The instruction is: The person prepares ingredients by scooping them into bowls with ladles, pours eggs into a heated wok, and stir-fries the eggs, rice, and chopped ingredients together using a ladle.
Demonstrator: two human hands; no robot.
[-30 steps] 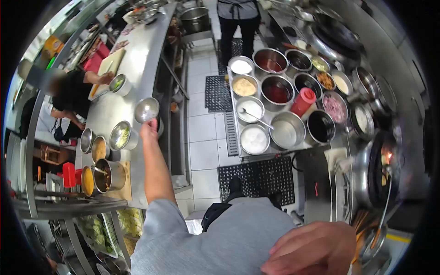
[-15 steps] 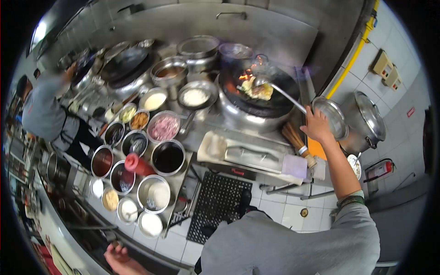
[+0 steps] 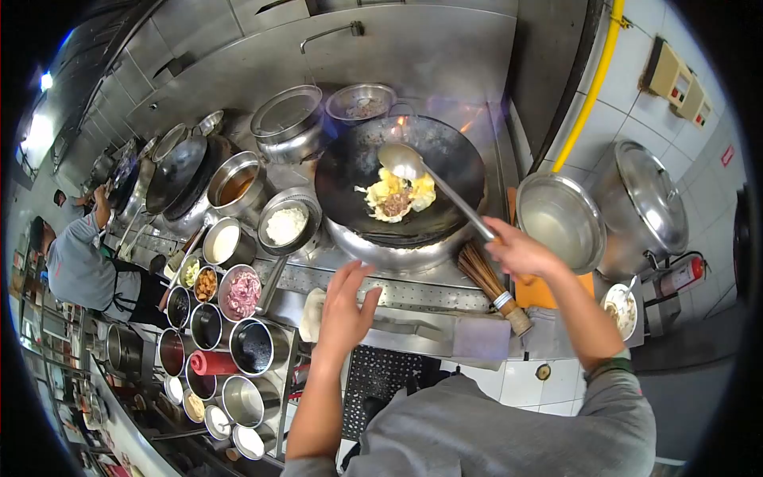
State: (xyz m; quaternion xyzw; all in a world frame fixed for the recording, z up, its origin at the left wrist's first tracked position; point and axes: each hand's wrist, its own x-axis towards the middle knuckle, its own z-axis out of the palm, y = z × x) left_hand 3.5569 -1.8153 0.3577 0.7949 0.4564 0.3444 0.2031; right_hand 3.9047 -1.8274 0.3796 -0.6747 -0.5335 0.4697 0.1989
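"Both our hands are showing up somewhere new since half a second ago: our left hand (image 3: 346, 310) is coming in from low on the left, and our right hand (image 3: 520, 248) is going from spread fingers to wrapping round the ladle (image 3: 457, 197). What are we seeing, from the left?"

"First, a red bottle (image 3: 213, 363) is leaning among pots, and white food (image 3: 286, 226) is sitting in a pan (image 3: 313, 225). Next, our left hand is holding nothing, thumb and fingers standing apart, near a pale cloth (image 3: 312, 316)."

"And then?"

"Our ladle's scoop is hanging over the wok (image 3: 342, 163), just beside egg-like food (image 3: 421, 193); we're not managing to tell whether they're touching."

"How are we expecting it to handle?"

"Stiff, we're judging, fairly light but weighing toward the scoop. Its metal shaft is probably running hot and greasy, so we're favouring the far handle end, where our right hand is clamping. That food is looking soft, easily torn."

"Farther right?"

"A metal bowl (image 3: 592, 246) is standing just beyond that hand."
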